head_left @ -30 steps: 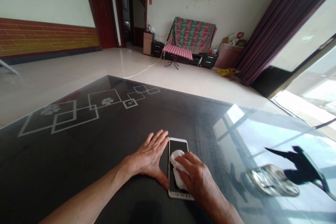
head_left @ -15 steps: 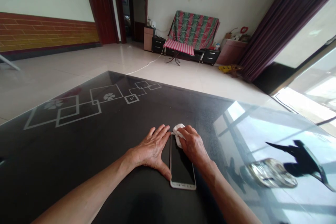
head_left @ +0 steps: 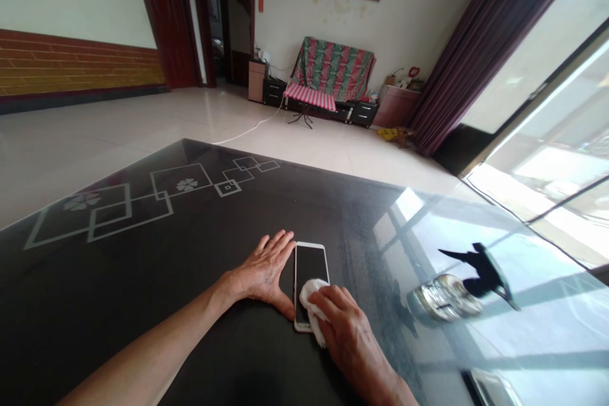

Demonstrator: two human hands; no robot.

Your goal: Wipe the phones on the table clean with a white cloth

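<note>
A white phone with a dark screen (head_left: 310, 261) lies flat on the black glossy table (head_left: 228, 222). My left hand (head_left: 267, 273) rests with its fingers spread against the phone's left edge, the thumb near the lower left corner. In my right hand (head_left: 343, 323) is a crumpled white cloth or tissue (head_left: 313, 299), pressed on the lower part of the screen. That hand and the cloth hide the phone's lower right corner.
To the right on the table stands a clear glass or plastic bottle (head_left: 445, 298) with a black spray-like top (head_left: 485, 273). A flat pale object (head_left: 492, 387) lies at the lower right edge. Window reflections cover the table's right side.
My right hand and the cloth have moved from the phone's top down to its lower part. The view has shifted, and the flat object at the lower right now shows. My left hand keeps its place.
</note>
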